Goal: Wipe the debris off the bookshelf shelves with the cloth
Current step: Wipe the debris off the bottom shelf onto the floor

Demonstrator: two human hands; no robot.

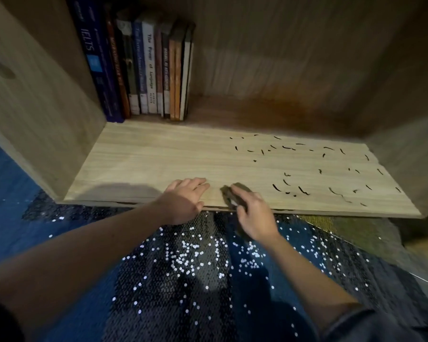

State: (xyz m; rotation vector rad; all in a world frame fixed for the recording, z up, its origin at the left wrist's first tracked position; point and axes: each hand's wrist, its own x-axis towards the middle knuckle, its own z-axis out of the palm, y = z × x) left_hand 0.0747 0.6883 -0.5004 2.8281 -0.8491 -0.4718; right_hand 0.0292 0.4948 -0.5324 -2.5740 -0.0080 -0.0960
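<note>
I see the left hand (183,199) flat on the front edge of the shelf (143,161), fingers straight, holding nothing. Right hand (253,215) just beside it, fingers curled over the cloth (234,193), which is dark, blurred, probably bunched, and pressed on the same edge. Debris (276,187): dark slivers strewn over the shelf's right half, right of the cloth. Books (146,70) upright, back left.

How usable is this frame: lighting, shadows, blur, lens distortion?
Head view: the pale wooden shelf board is evenly lit at the front, its back dark; the left hand casts a soft shadow leftward; the dark crumpled cloth in the right hand is blurred; the thin dark debris strands are sharp; wide-angle bends the shelf edges.
</note>
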